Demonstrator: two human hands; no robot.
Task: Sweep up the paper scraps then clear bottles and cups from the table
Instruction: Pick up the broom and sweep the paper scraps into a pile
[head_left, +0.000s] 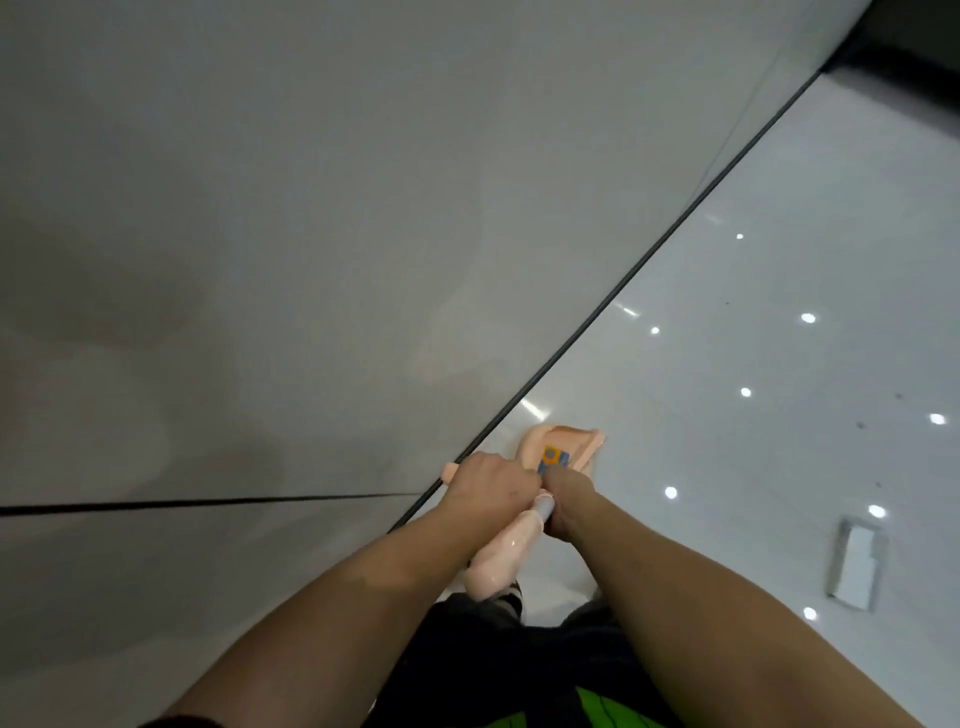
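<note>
A peach dustpan with a blue and orange label stands on the glossy floor at the foot of the wall. My left hand curls over a peach handle whose tip pokes out to its left. My right hand sits right beside it and grips the grey shaft of the broom. The shaft runs into a thick peach broom piece that points back toward my legs. The hands hide the near part of the dustpan and what the fingers do underneath.
A grey wall fills the left, with a black strip along its base. White glossy floor with light reflections lies to the right. A metal floor plate is set at the right. My shoe is below the broom.
</note>
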